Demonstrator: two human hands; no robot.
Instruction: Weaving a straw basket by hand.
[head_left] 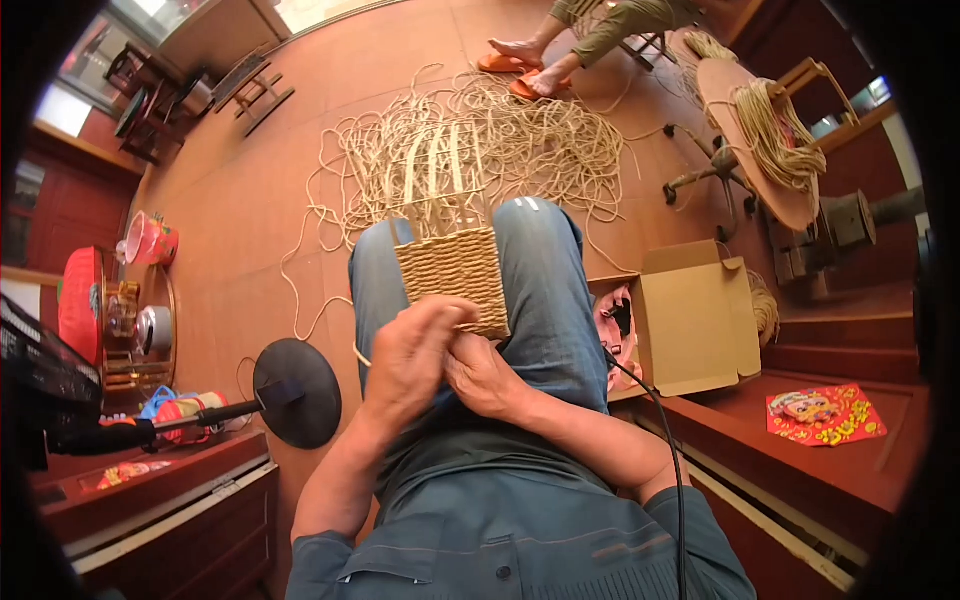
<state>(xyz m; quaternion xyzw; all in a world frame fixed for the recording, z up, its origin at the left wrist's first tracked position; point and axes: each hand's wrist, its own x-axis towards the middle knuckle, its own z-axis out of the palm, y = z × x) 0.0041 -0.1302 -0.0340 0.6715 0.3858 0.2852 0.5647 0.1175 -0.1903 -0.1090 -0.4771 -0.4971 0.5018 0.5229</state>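
A tan woven cord basket [452, 275] stands between my knees, with bare flat stakes [435, 165] rising from its far side. At its near edge my left hand [418, 345] is closed, its fingers bent over toward the right. My right hand [485, 375] is closed just below, touching or very near the left one. Whatever the fingers pinch is hidden between the two hands. A pale cord [318, 335] trails from the floor past my left knee toward my left hand.
Loose cord [560, 150] lies heaped beyond my knees, near another person's feet in orange slippers [530, 85]. An opened cardboard box [697, 325] is at my right, a round black base [297, 393] at my left. Coiled cord [775, 135] hangs on a round board at far right.
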